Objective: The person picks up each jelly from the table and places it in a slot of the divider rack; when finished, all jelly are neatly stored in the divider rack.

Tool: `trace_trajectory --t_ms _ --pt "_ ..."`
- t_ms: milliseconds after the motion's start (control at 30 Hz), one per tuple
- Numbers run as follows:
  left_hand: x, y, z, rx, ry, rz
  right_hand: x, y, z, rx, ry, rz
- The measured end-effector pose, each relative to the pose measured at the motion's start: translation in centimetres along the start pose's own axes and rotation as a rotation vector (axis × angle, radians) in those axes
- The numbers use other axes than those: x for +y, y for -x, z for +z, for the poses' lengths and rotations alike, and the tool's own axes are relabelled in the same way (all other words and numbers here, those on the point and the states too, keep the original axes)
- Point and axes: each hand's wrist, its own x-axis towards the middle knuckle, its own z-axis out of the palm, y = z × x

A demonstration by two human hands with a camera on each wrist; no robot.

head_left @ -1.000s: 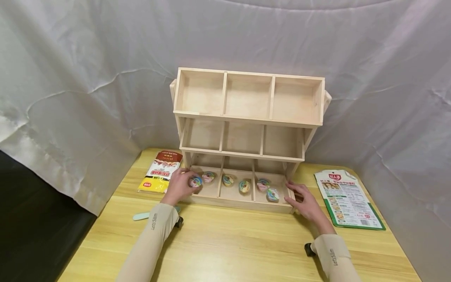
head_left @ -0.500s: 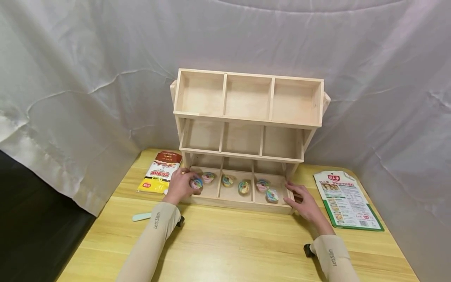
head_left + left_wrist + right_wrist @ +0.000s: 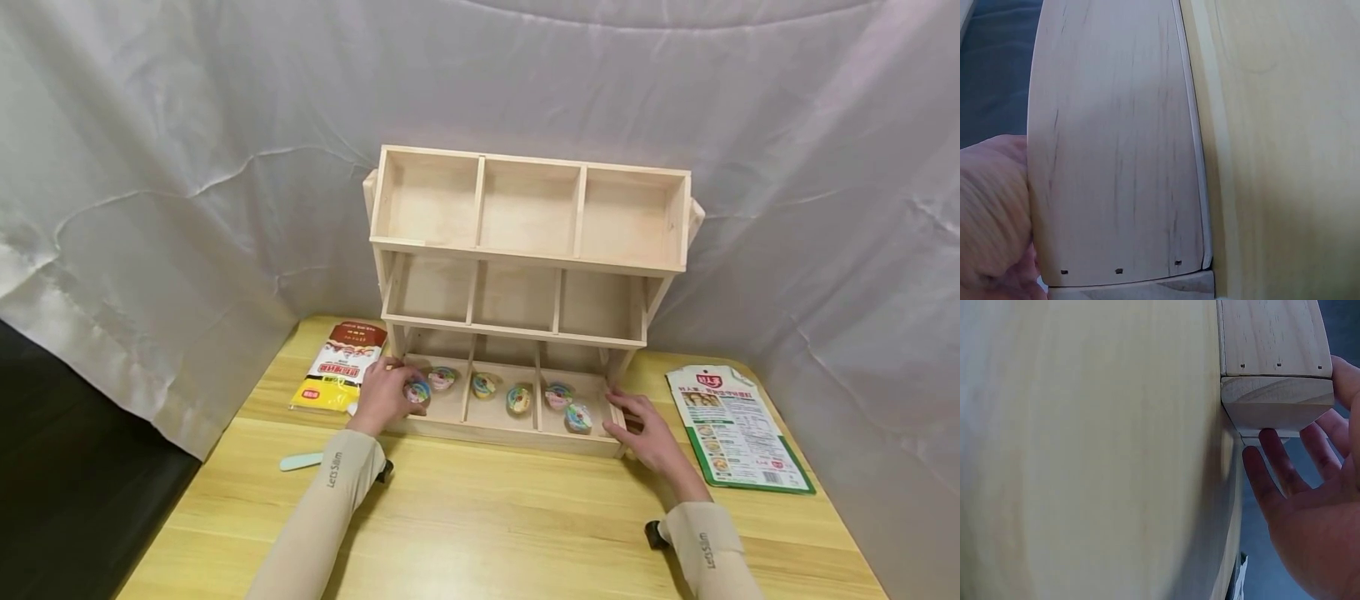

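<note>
A three-tier wooden shelf rack (image 3: 480, 250) stands at the back of the table, each tier divided into three compartments. Small jelly cups with printed foil lids, such as a yellow one (image 3: 519, 401), lie in pairs across the bottom tray (image 3: 502, 435). My left hand (image 3: 384, 397) grips the bottom tray's left end, its fingertips right beside a jelly cup (image 3: 417, 390). At the opposite end, my right hand (image 3: 647, 429) holds the tray with its thumb at the front corner. The right wrist view shows fingers (image 3: 1279, 462) against the outer end.
A red, white and yellow packet (image 3: 339, 367) lies left of the rack. In front of it is a pale green flat stick (image 3: 302, 461), partly behind the left sleeve. A white and green pouch (image 3: 738, 427) lies at the right. Grey curtains (image 3: 525, 75) surround the table.
</note>
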Motion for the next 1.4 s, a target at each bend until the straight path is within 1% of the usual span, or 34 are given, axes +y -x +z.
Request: trace_trajectory --t_ms 167,600,700,833,933,1167,1400 --pt "-0.03 0.13 -0.08 0.001 0.013 -0.008 0.14 -0.03 0.04 0.0 0.015 -0.009" --pt "-0.09 0.27 -0.3 -0.043 0.108 -0.072 -0.07 0.05 -0.01 0.005 0.021 0.01" --pt "-0.24 0.22 -0.33 -0.039 0.104 -0.071 -0.03 0.03 0.08 0.005 0.018 0.011" --pt "-0.61 0.16 0.01 -0.016 0.099 -0.048 -0.03 0.05 0.17 0.007 0.019 0.008" --pt "-0.64 0.25 0.13 -0.01 0.101 -0.043 -0.01 0.09 0.14 0.005 0.023 0.007" --pt "-0.19 0.17 -0.25 -0.029 0.081 -0.061 0.0 0.04 0.1 0.001 0.012 0.011" --pt "-0.23 0.06 -0.31 -0.033 0.07 -0.046 0.01 0.09 0.1 0.002 0.015 0.004"
